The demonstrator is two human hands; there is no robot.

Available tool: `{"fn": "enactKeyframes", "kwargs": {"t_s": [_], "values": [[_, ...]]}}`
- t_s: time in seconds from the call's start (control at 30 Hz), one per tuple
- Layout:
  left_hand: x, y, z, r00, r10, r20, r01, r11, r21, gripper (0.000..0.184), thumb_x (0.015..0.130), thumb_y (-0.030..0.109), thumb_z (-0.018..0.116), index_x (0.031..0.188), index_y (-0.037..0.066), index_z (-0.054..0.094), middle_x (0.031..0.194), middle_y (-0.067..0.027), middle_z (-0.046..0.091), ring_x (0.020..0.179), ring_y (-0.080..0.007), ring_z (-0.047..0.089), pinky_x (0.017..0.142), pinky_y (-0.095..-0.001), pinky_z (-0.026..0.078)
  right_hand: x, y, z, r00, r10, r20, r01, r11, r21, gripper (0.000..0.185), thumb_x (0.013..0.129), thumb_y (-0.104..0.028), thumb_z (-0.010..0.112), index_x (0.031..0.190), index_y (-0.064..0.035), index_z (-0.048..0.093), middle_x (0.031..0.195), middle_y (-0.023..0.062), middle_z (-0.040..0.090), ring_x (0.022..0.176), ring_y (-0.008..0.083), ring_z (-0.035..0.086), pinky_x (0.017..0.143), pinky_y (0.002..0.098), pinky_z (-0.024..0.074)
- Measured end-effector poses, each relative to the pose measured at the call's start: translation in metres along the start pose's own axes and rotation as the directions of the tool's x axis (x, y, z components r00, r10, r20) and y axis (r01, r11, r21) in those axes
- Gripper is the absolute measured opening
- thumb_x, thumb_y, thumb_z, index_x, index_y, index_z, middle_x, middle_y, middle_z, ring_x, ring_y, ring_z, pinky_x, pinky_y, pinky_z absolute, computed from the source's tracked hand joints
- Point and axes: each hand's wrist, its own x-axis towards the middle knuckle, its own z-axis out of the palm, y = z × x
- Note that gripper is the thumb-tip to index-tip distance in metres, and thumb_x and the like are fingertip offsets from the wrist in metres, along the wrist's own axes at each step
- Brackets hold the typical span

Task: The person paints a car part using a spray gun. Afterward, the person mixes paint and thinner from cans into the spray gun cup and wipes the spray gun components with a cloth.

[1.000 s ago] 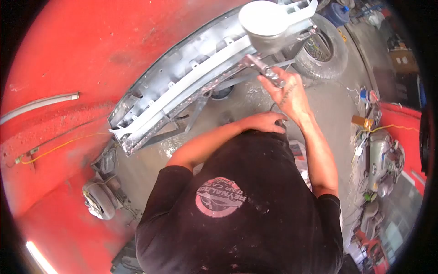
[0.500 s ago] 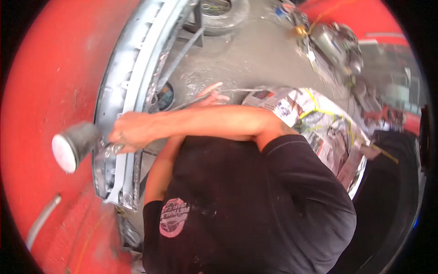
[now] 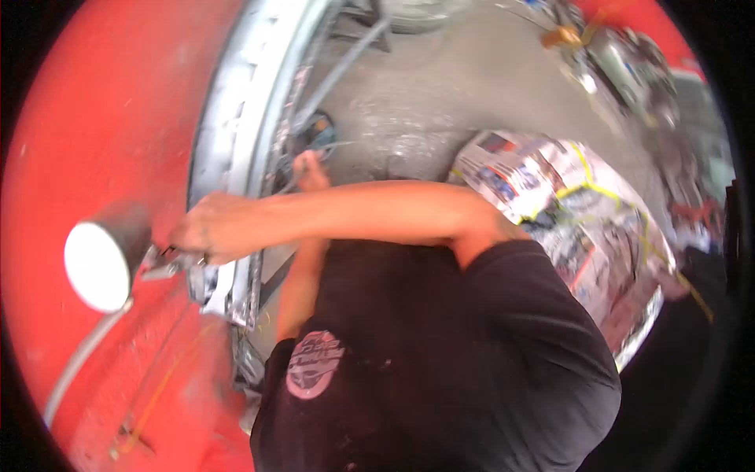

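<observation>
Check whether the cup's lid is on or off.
On: the white lid covers the end of the grey cup beside the right hand; no open mouth shows.

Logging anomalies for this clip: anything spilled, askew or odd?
A shiny patch on the floor, between the grey bumper and the newspaper-covered piece, looks wet against duller surroundings; spill or glare, can't tell. Otherwise nothing clear, given the blur.

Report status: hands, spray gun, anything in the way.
Right hand gripping spray gun. Left hand blurred, grip unclear. Gun beside silvery panel. Right forearm crosses over left arm.
</observation>
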Motion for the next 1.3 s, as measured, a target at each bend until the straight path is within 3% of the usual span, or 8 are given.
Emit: {"fn": "enactKeyframes", "kwargs": {"t_s": [0.07, 0.13, 0.37, 0.43, 0.47, 0.6, 1.1, 1.3], "values": [[-0.011, 0.002, -0.009, 0.954, 0.207, 0.216, -0.289, 0.827, 0.482, 0.037, 0.111, 0.041, 0.048, 0.124, 0.008, 0.058, 0.128, -0.0177, 0.062, 0.122, -0.0375, 0.057, 0.105, -0.0459, 0.046, -0.016, -0.002, -0.01, 0.999, -0.032, 0.029, 0.032, 0.999, 0.001, 0.034, 0.077, -0.022, 0.079, 0.099, -0.0006, 0.065, 0.094, 0.0172, 0.069, 0.086, 0.0403, 0.07, 0.071, 0.0496, 0.057], [-0.028, -0.004, 0.001, 0.897, 0.289, 0.334, -0.416, 0.807, 0.419, 0.035, 0.108, 0.038, 0.052, 0.125, 0.008, 0.059, 0.126, -0.0172, 0.064, 0.119, -0.0362, 0.06, 0.102, -0.0455, 0.047, -0.035, -0.016, -0.036, 0.993, 0.069, 0.093, -0.067, 0.997, -0.029, 0.05, 0.081, -0.024, 0.08, 0.123, 0.0003, 0.067, 0.104, 0.019, 0.071, 0.092, 0.0392, 0.072, 0.079, 0.0461, 0.0595], [-0.066, -0.051, 0.082, 0.666, 0.49, 0.563, -0.646, 0.756, 0.106, 0.037, 0.098, 0.029, 0.069, 0.128, 0.008, 0.064, 0.116, -0.0156, 0.07, 0.108, -0.0317, 0.067, 0.092, -0.0441, 0.052, -0.09, -0.026, -0.083, 0.95, 0.291, -0.114, -0.299, 0.953, -0.058, 0.034, 0.095, -0.019, 0.075, 0.121, 0.0016, 0.07, 0.104, 0.0182, 0.076, 0.089, 0.029, 0.075, 0.07, 0.0384, 0.059], [-0.079, -0.061, 0.085, 0.643, 0.397, 0.654, -0.624, 0.767, 0.148, 0.04, 0.096, 0.026, 0.074, 0.129, 0.008, 0.065, 0.114, -0.0152, 0.072, 0.105, -0.0304, 0.069, 0.089, -0.0438, 0.053, -0.093, -0.035, -0.103, 0.895, 0.395, -0.207, -0.417, 0.906, -0.075, 0.03, 0.097, -0.02, 0.075, 0.118, 0.0011, 0.072, 0.086, 0.0104, 0.074, 0.073, 0.0179, 0.07, 0.059, 0.0317, 0.0527], [-0.077, -0.065, 0.087, 0.647, 0.052, 0.761, -0.452, 0.829, 0.328, 0.039, 0.091, 0.032, 0.075, 0.12, 0.007, 0.068, 0.114, -0.0204, 0.072, 0.107, -0.0383, 0.069, 0.089, -0.051, 0.052, -0.089, -0.045, -0.115, 0.839, 0.492, -0.232, -0.516, 0.855, -0.052, 0.028, 0.098, -0.021, 0.074, 0.116, 0.0005, 0.072, 0.078, 0.0059, 0.07, 0.065, 0.0121, 0.065, 0.055, 0.0286, 0.0483], [-0.097, -0.066, 0.075, 0.452, -0.05, 0.89, -0.528, 0.789, 0.313, 0.041, 0.095, 0.03, 0.069, 0.126, 0.004, 0.064, 0.119, -0.0231, 0.07, 0.112, -0.0397, 0.067, 0.095, -0.0495, 0.051, -0.089, -0.06, -0.147, 0.666, 0.632, -0.396, -0.699, 0.714, -0.039, 0.025, 0.098, -0.026, 0.073, 0.1, -0.0009, 0.071, 0.066, 0.0018, 0.06, 0.058, 0.0083, 0.055, 0.053, 0.029, 0.044], [-0.162, -0.135, -0.123, 0.477, -0.083, 0.875, -0.618, 0.677, 0.401, 0.024, 0.099, 0.031, 0.067, 0.115, 0.014, 0.06, 0.101, -0.0211, 0.07, 0.1, -0.0436, 0.07, 0.082, -0.0556, 0.052, -0.085, -0.157, 0.073, 0.7, 0.702, -0.134, -0.713, 0.698, -0.065, 0.029, 0.097, -0.028, 0.075, 0.098, 0.0007, 0.072, 0.068, -0.0029, 0.055, 0.064, 0.0081, 0.049, 0.057, 0.0317, 0.0424], [-0.172, -0.21, -0.181, 0.473, 0.245, 0.846, -0.741, 0.63, 0.232, 0.025, 0.1, 0.031, 0.065, 0.116, 0.013, 0.06, 0.103, -0.0233, 0.068, 0.103, -0.0445, 0.068, 0.084, -0.0565, 0.051, -0.068, -0.19, 0.135, 0.727, 0.681, 0.085, -0.682, 0.731, -0.018, 0.034, 0.096, -0.03, 0.077, 0.109, 0.002, 0.074, 0.069, 0.0002, 0.057, 0.068, 0.0091, 0.05, 0.061, 0.0325, 0.0442]]}}
